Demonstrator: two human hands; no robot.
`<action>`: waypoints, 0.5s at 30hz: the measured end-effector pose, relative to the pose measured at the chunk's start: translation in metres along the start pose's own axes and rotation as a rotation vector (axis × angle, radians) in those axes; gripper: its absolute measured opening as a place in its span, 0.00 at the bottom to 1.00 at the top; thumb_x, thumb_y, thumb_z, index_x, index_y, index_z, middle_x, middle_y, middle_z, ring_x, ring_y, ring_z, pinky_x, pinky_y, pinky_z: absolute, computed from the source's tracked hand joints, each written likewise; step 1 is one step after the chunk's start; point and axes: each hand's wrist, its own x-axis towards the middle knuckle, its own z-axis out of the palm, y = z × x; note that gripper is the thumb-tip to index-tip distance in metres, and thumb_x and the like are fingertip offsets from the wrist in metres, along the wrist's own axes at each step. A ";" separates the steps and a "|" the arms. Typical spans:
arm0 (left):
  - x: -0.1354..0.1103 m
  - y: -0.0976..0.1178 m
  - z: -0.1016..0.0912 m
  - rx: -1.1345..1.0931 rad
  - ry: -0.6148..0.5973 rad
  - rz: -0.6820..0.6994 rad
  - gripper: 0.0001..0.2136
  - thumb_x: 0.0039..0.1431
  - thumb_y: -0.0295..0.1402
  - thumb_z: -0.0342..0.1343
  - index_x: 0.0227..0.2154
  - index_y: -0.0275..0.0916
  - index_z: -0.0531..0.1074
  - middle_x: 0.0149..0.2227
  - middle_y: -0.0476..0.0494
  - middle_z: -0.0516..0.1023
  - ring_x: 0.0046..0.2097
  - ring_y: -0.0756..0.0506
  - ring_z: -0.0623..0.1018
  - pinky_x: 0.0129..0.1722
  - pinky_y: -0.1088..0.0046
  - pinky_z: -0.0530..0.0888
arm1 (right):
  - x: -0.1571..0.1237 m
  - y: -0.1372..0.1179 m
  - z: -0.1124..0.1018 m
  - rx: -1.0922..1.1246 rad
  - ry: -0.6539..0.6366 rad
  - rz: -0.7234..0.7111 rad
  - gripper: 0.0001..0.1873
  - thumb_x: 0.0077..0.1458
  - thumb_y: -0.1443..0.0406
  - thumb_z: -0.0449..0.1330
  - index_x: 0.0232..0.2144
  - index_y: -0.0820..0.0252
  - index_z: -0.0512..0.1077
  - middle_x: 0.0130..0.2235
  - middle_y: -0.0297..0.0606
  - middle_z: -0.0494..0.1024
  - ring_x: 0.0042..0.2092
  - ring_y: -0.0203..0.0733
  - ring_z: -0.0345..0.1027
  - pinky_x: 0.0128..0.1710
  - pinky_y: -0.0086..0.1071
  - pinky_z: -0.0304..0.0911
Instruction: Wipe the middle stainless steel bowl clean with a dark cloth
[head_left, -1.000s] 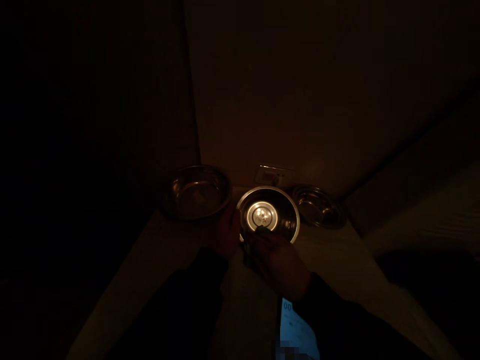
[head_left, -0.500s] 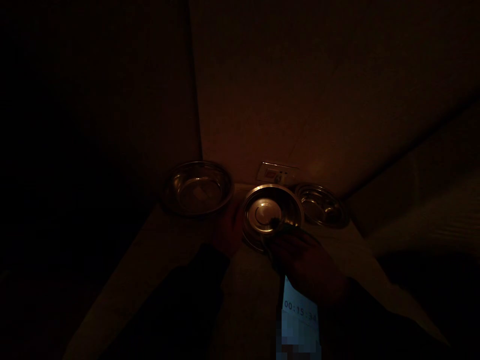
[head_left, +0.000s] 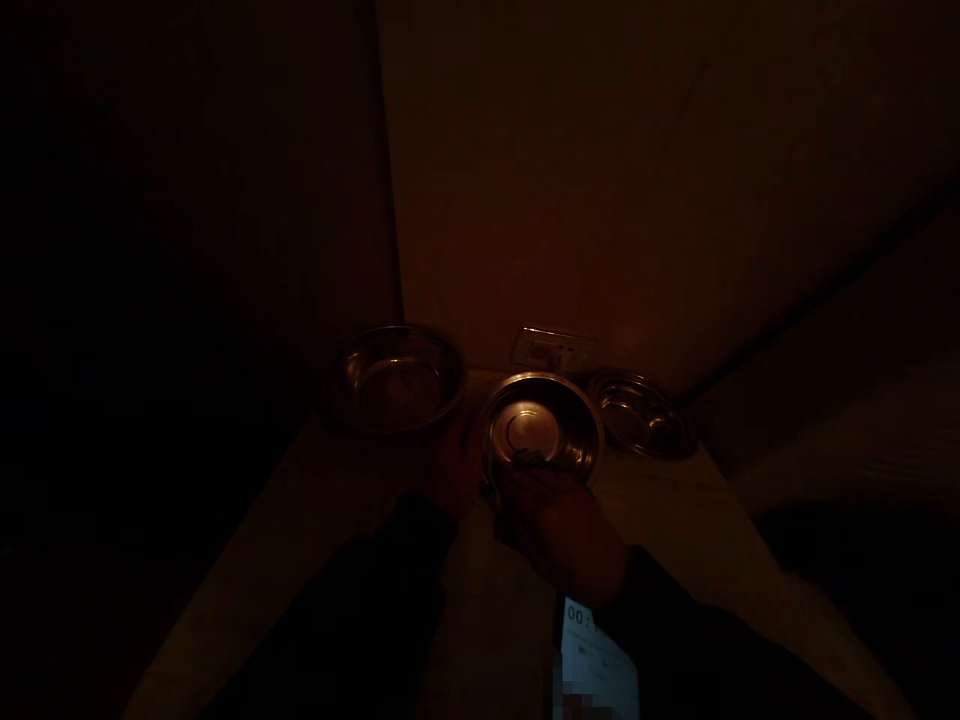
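Super dark here, so bear with me. My right hand (head_left: 559,520) is curled over the near rim of the middle bowl (head_left: 541,425), fingertips dipping just inside it. There's some small dark lump right at my fingertips, but I honestly can't tell what it is or whether I'm actually pinching it. My left hand (head_left: 454,465) is pressed up against the bowl's left side. It's too murky to say if the fingers are wrapped round the rim or just resting there. The bowl itself is shiny steel and sits upright on the pale counter (head_left: 300,540), close to the back wall. A bigger steel bowl (head_left: 394,380) sits just to its left, and a shallower one (head_left: 641,412) is just to its right, both open side up. Behind the middle bowl there's a wall socket plate (head_left: 553,349). Down by my right sleeve a lit screen (head_left: 596,660) glows with some digits on it.
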 end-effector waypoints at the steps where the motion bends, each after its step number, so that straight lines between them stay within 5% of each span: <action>1: 0.000 0.000 0.000 -0.005 0.011 -0.014 0.14 0.63 0.36 0.43 0.43 0.38 0.72 0.44 0.42 0.79 0.46 0.45 0.77 0.49 0.66 0.72 | 0.003 -0.002 0.002 0.016 0.011 0.003 0.24 0.57 0.68 0.54 0.56 0.65 0.64 0.56 0.46 0.70 0.54 0.49 0.65 0.52 0.44 0.62; 6: 0.000 -0.001 0.000 0.008 0.037 -0.013 0.15 0.63 0.36 0.44 0.44 0.37 0.72 0.45 0.40 0.79 0.49 0.44 0.76 0.52 0.64 0.71 | 0.009 -0.006 0.003 0.014 0.030 -0.009 0.25 0.59 0.69 0.52 0.58 0.70 0.61 0.58 0.49 0.67 0.55 0.50 0.64 0.52 0.43 0.63; 15: -0.002 0.001 -0.001 0.052 0.006 0.049 0.15 0.63 0.36 0.44 0.43 0.37 0.73 0.43 0.40 0.80 0.46 0.43 0.78 0.49 0.65 0.73 | -0.008 0.003 -0.007 -0.177 -0.031 -0.032 0.19 0.58 0.68 0.57 0.51 0.68 0.69 0.48 0.48 0.77 0.48 0.52 0.69 0.50 0.47 0.62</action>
